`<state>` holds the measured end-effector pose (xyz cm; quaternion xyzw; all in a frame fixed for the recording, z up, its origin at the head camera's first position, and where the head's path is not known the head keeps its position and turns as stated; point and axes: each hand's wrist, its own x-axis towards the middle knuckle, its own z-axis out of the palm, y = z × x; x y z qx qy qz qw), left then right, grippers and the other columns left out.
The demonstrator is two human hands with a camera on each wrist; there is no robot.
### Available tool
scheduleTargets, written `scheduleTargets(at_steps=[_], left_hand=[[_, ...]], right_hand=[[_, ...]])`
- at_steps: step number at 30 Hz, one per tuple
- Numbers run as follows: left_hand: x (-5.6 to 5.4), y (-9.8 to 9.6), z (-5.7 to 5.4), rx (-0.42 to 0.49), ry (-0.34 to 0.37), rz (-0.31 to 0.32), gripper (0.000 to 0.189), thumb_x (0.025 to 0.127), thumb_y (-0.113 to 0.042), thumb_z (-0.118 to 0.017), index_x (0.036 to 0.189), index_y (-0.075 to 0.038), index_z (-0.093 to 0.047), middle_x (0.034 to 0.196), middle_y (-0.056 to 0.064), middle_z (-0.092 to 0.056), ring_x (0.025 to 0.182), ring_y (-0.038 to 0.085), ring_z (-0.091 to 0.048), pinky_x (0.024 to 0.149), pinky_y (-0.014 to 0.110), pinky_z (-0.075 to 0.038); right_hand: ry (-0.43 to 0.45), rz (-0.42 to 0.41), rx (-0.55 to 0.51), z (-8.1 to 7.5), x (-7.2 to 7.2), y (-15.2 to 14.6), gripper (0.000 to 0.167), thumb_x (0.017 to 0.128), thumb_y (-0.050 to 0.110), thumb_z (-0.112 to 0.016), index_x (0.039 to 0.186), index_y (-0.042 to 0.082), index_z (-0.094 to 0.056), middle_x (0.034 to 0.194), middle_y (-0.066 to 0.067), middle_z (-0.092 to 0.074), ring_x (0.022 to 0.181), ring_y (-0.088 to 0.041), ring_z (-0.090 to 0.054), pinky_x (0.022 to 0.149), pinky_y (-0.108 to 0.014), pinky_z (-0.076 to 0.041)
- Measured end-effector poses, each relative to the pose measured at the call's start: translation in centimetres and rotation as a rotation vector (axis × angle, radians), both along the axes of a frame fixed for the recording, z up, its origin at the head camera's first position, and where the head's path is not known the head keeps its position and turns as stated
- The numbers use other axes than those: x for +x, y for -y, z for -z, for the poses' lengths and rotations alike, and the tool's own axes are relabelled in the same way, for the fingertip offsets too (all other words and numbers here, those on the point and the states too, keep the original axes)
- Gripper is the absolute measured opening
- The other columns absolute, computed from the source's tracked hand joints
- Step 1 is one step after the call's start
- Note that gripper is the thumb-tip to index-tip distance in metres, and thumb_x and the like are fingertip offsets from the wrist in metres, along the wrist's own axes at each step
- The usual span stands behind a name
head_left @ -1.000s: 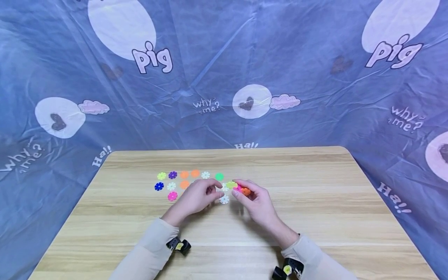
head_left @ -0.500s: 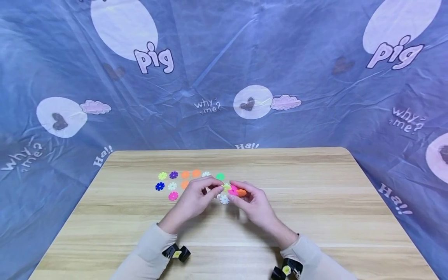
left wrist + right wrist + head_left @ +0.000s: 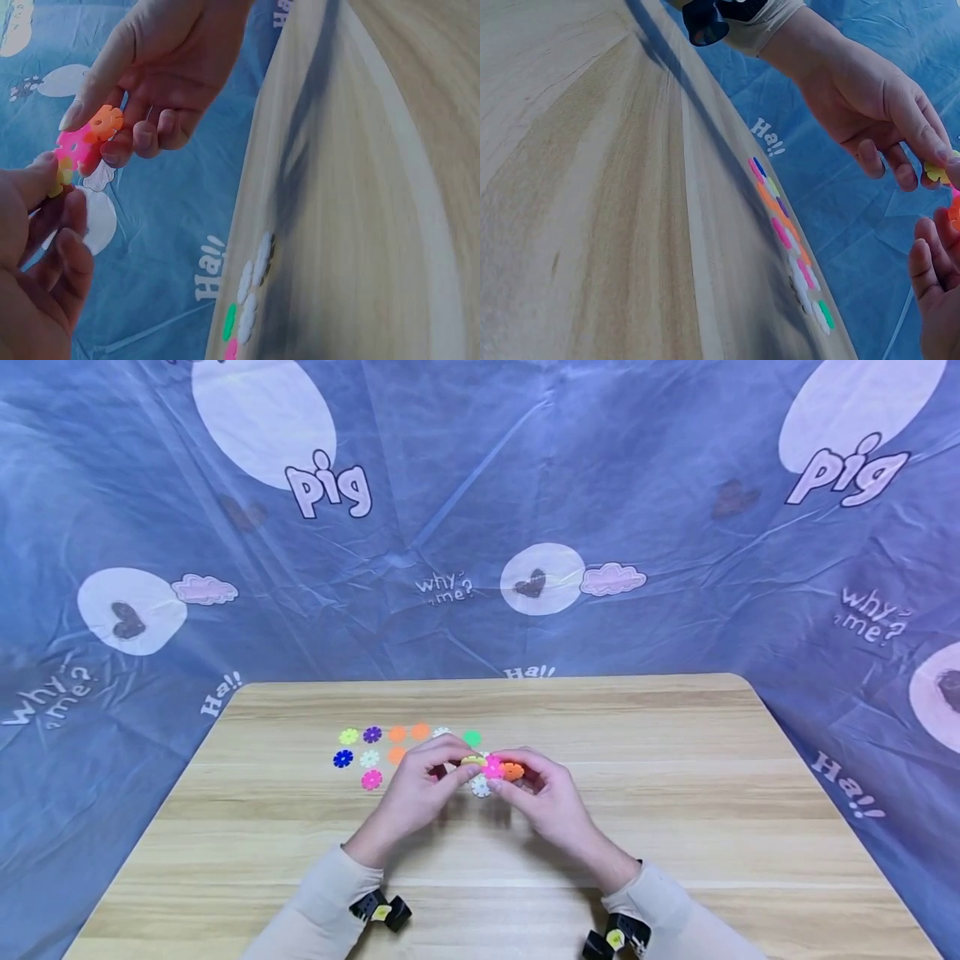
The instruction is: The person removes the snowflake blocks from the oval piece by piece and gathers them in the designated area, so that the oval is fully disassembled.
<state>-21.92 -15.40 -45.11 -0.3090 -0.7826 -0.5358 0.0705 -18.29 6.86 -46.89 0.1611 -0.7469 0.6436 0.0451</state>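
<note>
In the head view, both hands meet over the middle of the table around a short chain of notched flower-shaped discs. My left hand (image 3: 420, 783) pinches the yellow disc (image 3: 472, 762) between thumb and fingers. Beside it my right hand (image 3: 553, 789) grips the pink disc (image 3: 492, 767) with the thumb; an orange disc (image 3: 512, 771) sits against its fingers. Seen from the left wrist, the yellow (image 3: 63, 175), pink (image 3: 72, 150) and orange (image 3: 106, 121) discs touch in a line, raised off the table. How firmly the yellow and pink notches interlock cannot be told.
Several loose discs lie flat left of and behind the hands, among them a blue disc (image 3: 342, 758), a purple one (image 3: 372, 735) and a green one (image 3: 472, 738). A white disc (image 3: 481, 787) lies below the hands. Blue printed cloth (image 3: 480, 635) surrounds the wooden table (image 3: 637, 718).
My right hand has brought the discs slightly left. My left hand, earlier apart from them, now pinches the yellow disc, which has turned more edge-on.
</note>
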Motion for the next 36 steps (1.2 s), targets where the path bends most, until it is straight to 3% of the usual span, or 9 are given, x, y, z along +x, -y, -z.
scheduleTargets(at_steps=[5,12,16,21,25,30,36], left_hand=[[0.1,-0.2,0.3,0.056,-0.050,-0.022,0.006,0.098,-0.009,-0.078,0.102,-0.006,-0.082,0.102,0.008,-0.077,0.085,0.009,-0.063,0.070,0.026,-0.055],[0.3,-0.3,0.3,-0.028,-0.172,-0.069,0.006,0.098,0.000,-0.074,0.098,-0.006,-0.074,0.100,0.007,-0.076,0.086,0.014,-0.066,0.075,0.026,-0.058],[0.2,-0.1,0.4,-0.038,-0.200,-0.070,0.006,0.100,-0.002,-0.072,0.103,-0.007,-0.073,0.102,0.005,-0.074,0.085,0.012,-0.065,0.074,0.026,-0.058],[0.3,0.8,0.2,-0.071,-0.161,-0.080,0.013,0.105,-0.008,-0.068,0.114,-0.010,-0.076,0.099,0.000,-0.071,0.076,0.005,-0.055,0.066,0.023,-0.052],[0.6,1.7,0.0,-0.158,-0.077,-0.125,0.021,0.106,-0.012,-0.067,0.125,-0.013,-0.077,0.106,0.000,-0.074,0.082,0.004,-0.059,0.072,0.024,-0.055],[0.8,2.6,0.1,-0.245,0.035,-0.169,0.019,0.103,-0.015,-0.073,0.121,-0.012,-0.079,0.103,0.000,-0.077,0.083,0.007,-0.063,0.075,0.025,-0.057],[0.6,3.3,0.5,-0.301,0.055,-0.191,0.019,0.102,-0.011,-0.074,0.120,-0.010,-0.079,0.100,0.000,-0.077,0.082,0.005,-0.063,0.076,0.025,-0.057]], right_hand=[[-0.014,-0.004,0.012,-0.4,0.1,0.2,0.037,0.095,0.004,-0.080,0.130,0.003,-0.073,0.125,-0.019,-0.072,0.103,-0.010,-0.070,0.091,-0.026,-0.061],[-0.024,-0.009,0.036,-0.3,-0.1,0.5,0.034,0.094,0.007,-0.081,0.128,0.006,-0.074,0.122,-0.016,-0.073,0.104,-0.012,-0.069,0.093,-0.026,-0.060],[-0.021,-0.008,0.031,-0.2,-0.2,0.4,0.034,0.095,0.006,-0.080,0.129,0.005,-0.074,0.122,-0.017,-0.074,0.103,-0.011,-0.070,0.091,-0.026,-0.061],[-0.017,0.003,0.028,-0.2,-0.2,0.3,0.035,0.096,0.006,-0.079,0.130,0.004,-0.073,0.123,-0.018,-0.074,0.101,-0.009,-0.070,0.089,-0.026,-0.061],[-0.011,-0.002,0.020,-0.2,-0.1,0.1,0.035,0.096,0.006,-0.079,0.131,0.004,-0.073,0.123,-0.018,-0.074,0.101,-0.008,-0.070,0.090,-0.027,-0.062],[0.005,-0.007,0.017,-0.1,0.0,0.0,0.035,0.097,0.006,-0.079,0.131,0.003,-0.072,0.124,-0.019,-0.073,0.102,-0.008,-0.071,0.091,-0.027,-0.062],[0.009,-0.010,0.017,0.0,0.0,-0.1,0.036,0.097,0.007,-0.078,0.132,0.003,-0.072,0.126,-0.020,-0.073,0.103,-0.009,-0.071,0.091,-0.025,-0.062]])
